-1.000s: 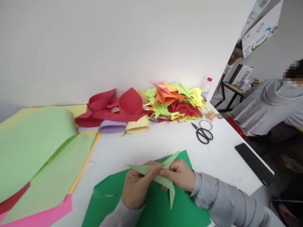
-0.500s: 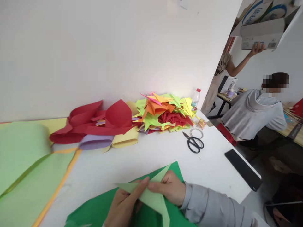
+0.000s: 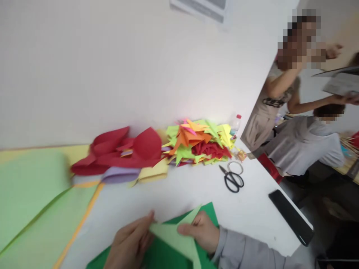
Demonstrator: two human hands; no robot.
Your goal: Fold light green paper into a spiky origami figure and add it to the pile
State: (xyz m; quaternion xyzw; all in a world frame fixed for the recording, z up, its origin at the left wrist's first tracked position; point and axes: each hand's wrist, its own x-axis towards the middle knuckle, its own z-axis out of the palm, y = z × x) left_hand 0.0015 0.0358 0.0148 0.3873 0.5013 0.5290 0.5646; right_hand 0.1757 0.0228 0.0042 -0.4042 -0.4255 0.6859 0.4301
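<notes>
I hold a light green fold [image 3: 175, 239] between both hands, low over the table [image 3: 182, 190]. My left hand [image 3: 129, 243] pinches its left tip, thumb on top at about 9 o'clock of the paper. My right hand [image 3: 200, 231] grips it from 3 o'clock, fingers curled narrow around the edge, the grey sleeve [image 3: 246, 250] running off toward 4 o'clock. One thin point of the fold sticks up toward 1 o'clock past my right thumb, and another hangs toward 6 o'clock at the bottom edge of view. The picture is blurred, so I cannot make out the creases.

Under the fold lies a dark green sheet [image 3: 209, 213], flat on the table, its corner showing at 1 o'clock of my right hand.

At 9 o'clock, large pale green sheets [image 3: 30, 194] spread over the table's left side, with an orange edge beside them. At 11 o'clock, against the wall, sit curled red paper [image 3: 117, 149] with lilac and yellow rolls just in front of it. At 12 o'clock is a pile [image 3: 196, 142] of folded pieces in orange, red and lime. Just right of the pile stands a bottle [image 3: 235, 125]. Scissors [image 3: 232, 179] lie near it at 1 o'clock, touching a tape ring [image 3: 235, 167]. A phone [image 3: 291, 216] lies at 3 o'clock near the table's edge.

Beyond the table, at 2 o'clock, one person sits in grey and another stands with arms raised.
</notes>
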